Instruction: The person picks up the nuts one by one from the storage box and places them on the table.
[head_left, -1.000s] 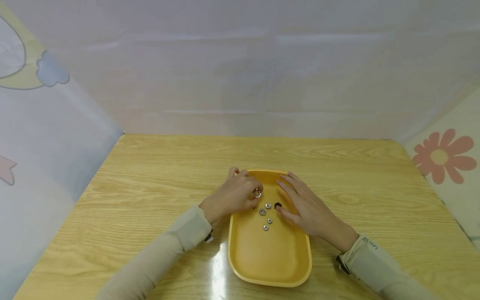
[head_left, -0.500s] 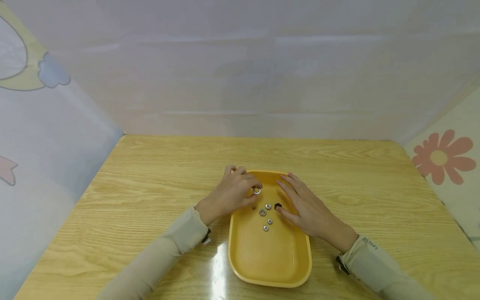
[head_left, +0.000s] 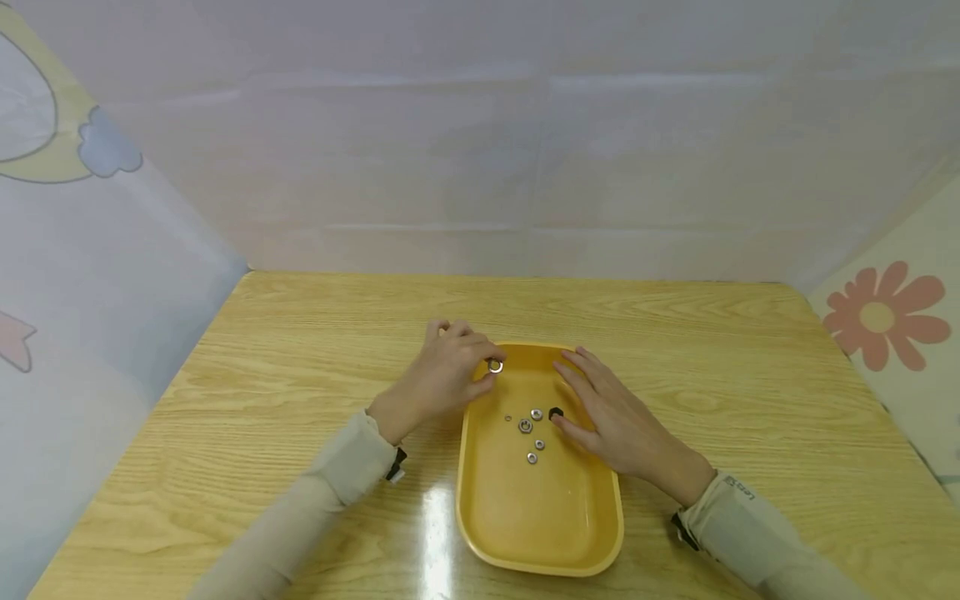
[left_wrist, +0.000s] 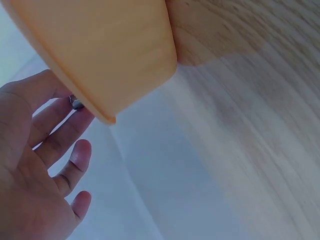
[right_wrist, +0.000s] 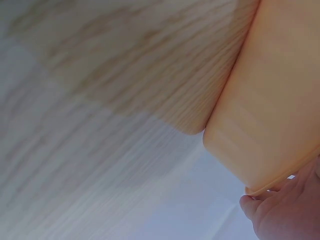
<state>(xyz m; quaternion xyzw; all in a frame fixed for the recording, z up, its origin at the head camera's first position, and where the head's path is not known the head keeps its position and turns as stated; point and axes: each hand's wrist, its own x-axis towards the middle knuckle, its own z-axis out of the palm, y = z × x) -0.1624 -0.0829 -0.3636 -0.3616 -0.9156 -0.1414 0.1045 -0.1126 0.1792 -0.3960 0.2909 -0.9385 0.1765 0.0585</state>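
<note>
"At the far left corner of the yellow tray (head_left: 536, 521), there's the metal ring (head_left: 495, 366), held at the fingertips of the left hand (head_left: 442, 375)! Thumb and forefinger are drawn in close on it, the other fingers bent past the rim."

"And what's changed?"

"Half a second ago it was deeper inside the tray; now it's up and out towards that corner. Below, the tiny coppery ring (head_left: 507, 417), partly covered by the hand a second ago, shows fully on the tray's left side."

"And the rest of the hardware?"

"Right where it was! Mid-tray, the big nut (head_left: 525, 426), a smaller nut (head_left: 536, 414) just beyond it, two little nuts (head_left: 539, 445) nearer the tray's near end, and the black nut (head_left: 556, 413) to the right."

"The right hand (head_left: 618, 417)?"

"Steady across the tray's right rim, fingers long and spread, gripping nothing that I can see, thumb reaching in beside the black nut."

"Any writing?"

"Right of the tray, on the right sleeve (head_left: 772, 525), printed letters (head_left: 742, 487) like 'Lets', the end too small to read. Under the tray, the wood-grain table (head_left: 337, 350); far off to its right, a red flower print (head_left: 876, 316)."
</note>
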